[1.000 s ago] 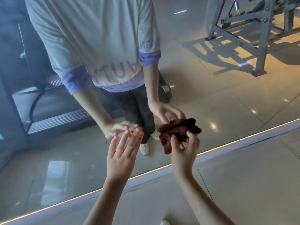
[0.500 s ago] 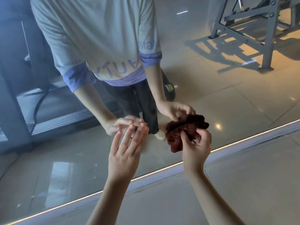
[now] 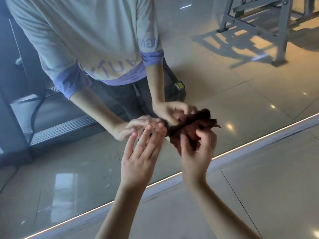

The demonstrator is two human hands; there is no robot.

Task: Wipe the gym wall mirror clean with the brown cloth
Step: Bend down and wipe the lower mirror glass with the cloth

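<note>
The wall mirror (image 3: 72, 171) fills the upper left of the head view and reaches down to a bright strip at the floor. My right hand (image 3: 196, 152) grips the crumpled brown cloth (image 3: 186, 133) and holds it against the glass low down. Just to its left, my left hand (image 3: 141, 152) has straight, spread fingers whose tips touch or nearly touch the mirror. The glass reflects both hands, the cloth and my shirt and trousers.
The mirror's lit bottom edge (image 3: 259, 140) runs diagonally across the view, with pale floor tiles (image 3: 259, 187) below it. A grey metal gym frame (image 3: 279, 31) shows in reflection at the upper right. Faint smears mark the glass at the lower left.
Both hands have shifted slightly right and up along the glass, and the cloth has moved with my right hand. The view has drawn closer to the mirror.
</note>
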